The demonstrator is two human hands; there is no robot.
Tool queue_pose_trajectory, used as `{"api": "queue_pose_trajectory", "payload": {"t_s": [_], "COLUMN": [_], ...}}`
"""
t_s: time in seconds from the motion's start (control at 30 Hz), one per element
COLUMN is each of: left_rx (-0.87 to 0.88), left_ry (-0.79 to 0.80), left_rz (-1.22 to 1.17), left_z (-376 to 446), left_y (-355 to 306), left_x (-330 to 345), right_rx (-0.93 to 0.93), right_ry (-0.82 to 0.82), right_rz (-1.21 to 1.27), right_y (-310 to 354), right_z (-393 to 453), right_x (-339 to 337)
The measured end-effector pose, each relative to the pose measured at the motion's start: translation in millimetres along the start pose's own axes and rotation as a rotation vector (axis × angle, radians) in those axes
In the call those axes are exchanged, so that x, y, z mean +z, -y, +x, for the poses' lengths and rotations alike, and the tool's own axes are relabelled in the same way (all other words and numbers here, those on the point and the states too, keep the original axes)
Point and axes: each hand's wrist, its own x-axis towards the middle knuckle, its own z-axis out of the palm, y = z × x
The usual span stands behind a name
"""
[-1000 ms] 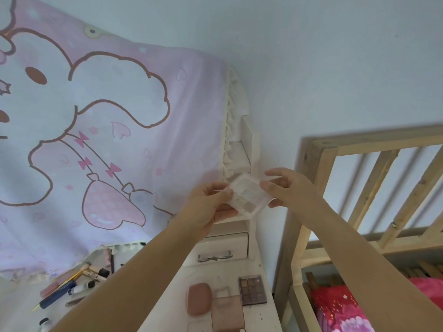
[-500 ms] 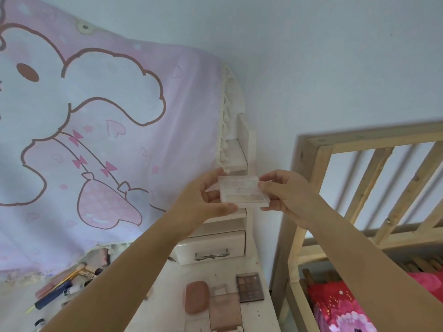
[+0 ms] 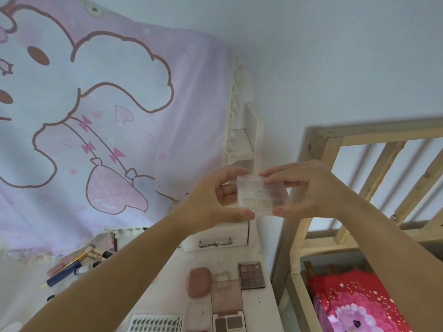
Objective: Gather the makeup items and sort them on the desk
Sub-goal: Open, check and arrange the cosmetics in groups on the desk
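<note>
Both hands up — left hand (image 3: pixel 213 202) and right hand (image 3: pixel 309 188) pinch a clear palette (image 3: pixel 261 196) by its edges, held above the desk (image 3: pixel 254 305), in front of the shelf unit. Partly done: compacts and palettes (image 3: pixel 251 275) grouped near right; brushes (image 3: pixel 79 259) etc. loose far left, unsorted.

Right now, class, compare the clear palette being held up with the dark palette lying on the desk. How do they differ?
The clear palette is held in the air between the left hand and right hand; the dark palette lies flat on the desk, untouched. The clear palette's case is pale and see-through; the dark palette's is dark with brownish-purple pans. Both are rectangular with a grid of pans.
</note>
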Motion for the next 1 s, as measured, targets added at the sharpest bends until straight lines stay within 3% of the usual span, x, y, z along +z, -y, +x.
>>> {"api": "queue_pose_trajectory", "payload": {"t_s": [0.43,0.63,0.73,0.93,1.0], "left_rx": [-0.036,-0.058,-0.066,-0.112,-0.123], "left_ry": [0.011,-0.025,0.002,0.040,0.047], "left_rz": [-0.049,-0.054,-0.053,-0.136,-0.131], "left_z": [4.3,5.9,2.7,-6.4,-5.1], "left_y": [15.4,19.7,19.4,28.4,30.0], "left_x": [4.0,1.6,1.5,4.3,4.8], "right_rx": [0.053,0.041,0.013,0.023,0.126], "right_ry": [0.024,0.249,0.254,0.229,0.257], "right_rz": [-0.007,-0.076,-0.078,0.030,0.208], "right_y": [-10.2,-5.7,-6.4,-12.5,-19.0], "right_z": [-4.1,-2.5,0.0,-1.6,0.1], "right_x": [0.9,-8.0,-10.7,-5.9,-3.4]}}
